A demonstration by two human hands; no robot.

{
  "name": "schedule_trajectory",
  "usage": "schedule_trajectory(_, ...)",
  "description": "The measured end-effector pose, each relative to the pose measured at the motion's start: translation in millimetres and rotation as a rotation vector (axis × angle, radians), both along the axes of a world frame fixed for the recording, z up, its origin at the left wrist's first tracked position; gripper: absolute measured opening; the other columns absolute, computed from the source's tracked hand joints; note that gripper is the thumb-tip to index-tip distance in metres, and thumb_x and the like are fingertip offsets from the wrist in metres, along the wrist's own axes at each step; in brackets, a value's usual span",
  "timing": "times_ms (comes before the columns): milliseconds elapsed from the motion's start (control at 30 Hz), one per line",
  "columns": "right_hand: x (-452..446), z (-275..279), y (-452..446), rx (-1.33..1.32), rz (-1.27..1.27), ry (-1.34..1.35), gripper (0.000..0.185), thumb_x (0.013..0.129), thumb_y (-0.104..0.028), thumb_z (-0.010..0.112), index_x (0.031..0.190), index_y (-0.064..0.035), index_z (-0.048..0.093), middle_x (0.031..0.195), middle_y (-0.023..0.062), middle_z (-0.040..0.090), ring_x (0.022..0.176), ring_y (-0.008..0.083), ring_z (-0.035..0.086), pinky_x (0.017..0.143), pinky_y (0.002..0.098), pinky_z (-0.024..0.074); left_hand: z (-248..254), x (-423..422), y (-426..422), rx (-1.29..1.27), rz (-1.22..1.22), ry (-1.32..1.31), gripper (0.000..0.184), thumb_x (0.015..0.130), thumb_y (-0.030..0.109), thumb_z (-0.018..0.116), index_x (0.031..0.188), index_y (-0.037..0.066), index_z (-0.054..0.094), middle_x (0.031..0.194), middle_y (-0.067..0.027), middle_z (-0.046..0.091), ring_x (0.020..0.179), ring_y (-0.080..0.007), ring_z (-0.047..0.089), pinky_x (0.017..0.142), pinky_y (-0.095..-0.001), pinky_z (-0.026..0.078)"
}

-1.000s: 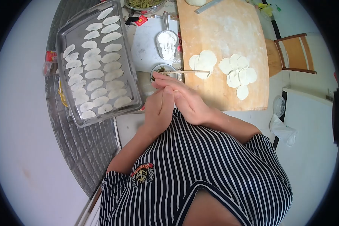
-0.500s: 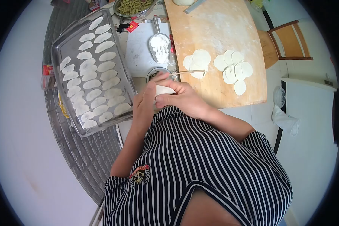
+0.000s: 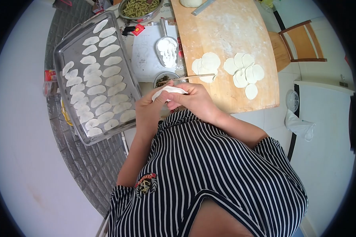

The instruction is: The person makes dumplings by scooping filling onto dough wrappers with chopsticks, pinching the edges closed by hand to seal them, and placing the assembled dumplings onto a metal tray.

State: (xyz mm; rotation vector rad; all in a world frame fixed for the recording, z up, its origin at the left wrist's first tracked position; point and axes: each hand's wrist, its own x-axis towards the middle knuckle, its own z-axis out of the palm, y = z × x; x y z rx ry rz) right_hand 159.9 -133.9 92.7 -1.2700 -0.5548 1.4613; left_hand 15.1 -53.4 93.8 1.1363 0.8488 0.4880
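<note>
Between both hands is a folded white dumpling, held in front of the striped shirt. My left hand has its fingers and thumb closed on the dumpling's left part. My right hand pinches its right end. Just beyond them stands a bowl of dark filling, partly hidden by the hands, with a thin stick reaching from it over the board. Overlapping round wrappers lie on the wooden board, and a second group of wrappers is to their right.
On the left, a metal tray bears rows of dumplings. A scoop of flour lies on a white sheet. Behind are a bowl of green pieces and a dough lump. A wooden chair stands right.
The hands have parted from being pressed together, and the dumpling now shows between their fingers. The view has shifted, so the tray and board appear further left.
</note>
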Motion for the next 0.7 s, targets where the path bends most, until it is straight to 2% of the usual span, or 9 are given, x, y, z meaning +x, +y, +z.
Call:
schedule_trajectory(33,0,-2,0,0.004,-0.003,0.053,0.026,0.094,-0.017,0.063,0.111,0.0025,0.065,0.089,0.0068,0.069,0.077,0.0103,0.066,0.074,0.0247,0.0544,-1,-1,2,0.000,0.003,-0.001,0.031,0.096,0.018,0.059,0.119,-0.002,0.064,0.111,-0.0079,0.068,0.100,-0.0131,0.062,0.091,-0.0266,0.047)
schedule_trajectory(100,0,-4,1,0.008,-0.004,0.106,0.026,0.094,-0.017,0.063,0.111,0.0032,0.065,0.090,0.0077,0.069,0.078,0.0107,0.067,0.075,0.0251,0.0548,-3,-5,8,-0.291,0.023,-0.176,0.037,0.100,0.026,0.053,0.118,-0.004,0.062,0.113,-0.0096,0.066,0.102,-0.0168,0.063,0.090,-0.0290,0.049)
schedule_trajectory(133,0,-5,1,0.005,0.008,0.096,0.027,0.095,-0.017,0.063,0.111,0.0035,0.065,0.090,0.0085,0.070,0.079,0.0112,0.067,0.075,0.0254,0.0552,-6,-7,9,-0.291,0.025,-0.176,0.037,0.100,0.026,0.053,0.118,-0.004,0.062,0.113,-0.0096,0.066,0.102,-0.0168,0.063,0.090,-0.0290,0.049)
schedule_trajectory(200,1,-6,1,-0.001,0.020,0.088,0.027,0.095,-0.018,0.063,0.111,0.0039,0.065,0.091,0.0093,0.070,0.080,0.0117,0.067,0.076,0.0257,0.0557,-12,-11,9,-0.374,0.106,-0.167,0.048,0.103,0.034,0.043,0.119,-0.010,0.055,0.116,-0.0167,0.064,0.104,-0.0242,0.064,0.091,-0.0349,0.052)
schedule_trajectory(300,2,-7,3,-0.025,0.025,0.108,0.027,0.095,-0.019,0.063,0.110,0.0036,0.065,0.091,0.0096,0.069,0.079,0.0121,0.067,0.075,0.0259,0.0563,-8,-11,12,-0.461,0.038,-0.296,0.045,0.102,0.034,0.045,0.120,-0.006,0.058,0.121,-0.0123,0.063,0.107,-0.0217,0.062,0.095,-0.0340,0.048)
schedule_trajectory(433,4,-8,6,-0.039,-0.036,0.140,0.029,0.095,-0.020,0.062,0.110,0.0048,0.064,0.090,0.0098,0.069,0.078,0.0133,0.068,0.074,0.0258,0.0574,-10,-11,10,-0.485,0.007,-0.243,0.046,0.103,0.034,0.042,0.121,-0.005,0.057,0.120,-0.0122,0.063,0.109,-0.0223,0.061,0.098,-0.0348,0.046)
schedule_trajectory(533,4,-5,8,-0.080,-0.032,0.080,0.030,0.095,-0.022,0.062,0.106,0.0054,0.064,0.088,0.0090,0.068,0.076,0.0134,0.068,0.071,0.0257,0.0567,-9,-9,11,-0.462,0.046,-0.263,0.046,0.103,0.036,0.043,0.122,-0.004,0.058,0.118,-0.0108,0.063,0.105,-0.0202,0.062,0.094,-0.0324,0.047)
schedule_trajectory(633,4,-1,9,-0.113,-0.034,0.030,0.029,0.096,-0.022,0.061,0.106,0.0051,0.064,0.088,0.0089,0.068,0.076,0.0138,0.068,0.071,0.0257,0.0565,-14,-7,11,-0.509,0.136,-0.220,0.042,0.101,0.035,0.050,0.119,-0.002,0.060,0.114,-0.0092,0.065,0.099,-0.0160,0.063,0.087,-0.0295,0.048)
schedule_trajectory(700,2,-2,9,-0.133,-0.035,-0.006,0.025,0.096,-0.021,0.060,0.102,0.0031,0.065,0.087,0.0088,0.068,0.076,0.0137,0.068,0.070,0.0253,0.0559,-23,-9,9,-0.249,0.046,-0.022,0.037,0.097,0.032,0.059,0.115,0.000,0.063,0.106,-0.0074,0.067,0.092,-0.0124,0.063,0.080,-0.0270,0.049)
